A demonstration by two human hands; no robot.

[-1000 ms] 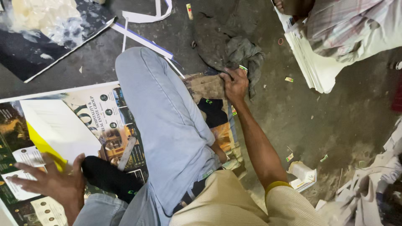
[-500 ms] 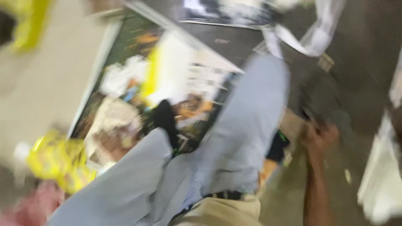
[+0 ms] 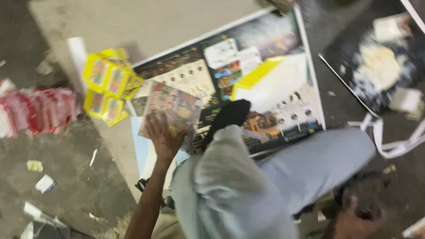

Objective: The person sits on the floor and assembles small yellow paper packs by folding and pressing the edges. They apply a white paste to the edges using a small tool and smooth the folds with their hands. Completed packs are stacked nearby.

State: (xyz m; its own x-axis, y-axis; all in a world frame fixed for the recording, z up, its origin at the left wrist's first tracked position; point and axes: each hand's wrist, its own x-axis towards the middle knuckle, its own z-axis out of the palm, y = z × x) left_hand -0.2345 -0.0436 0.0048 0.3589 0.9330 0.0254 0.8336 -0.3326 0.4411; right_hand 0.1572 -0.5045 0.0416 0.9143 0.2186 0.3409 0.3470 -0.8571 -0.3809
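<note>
Booklet (image 3: 173, 108) lies under left hand's (image 3: 163, 138) fingertips

Bare grey concrete floor (image 3: 84, 186), dusty and stained, strewn with small paper scraps (image 3: 40, 175). Large printed poster sheet (image 3: 274, 102) spread flat across the middle, its far corner near the top edge. Dark sheet (image 3: 380, 66) at the upper right (blurred, pale patches on it). White strips (image 3: 394, 141) beside its near edge. Red packets (image 3: 35, 110) heaped at the left. Dim, even light, no hard shadows.
</note>
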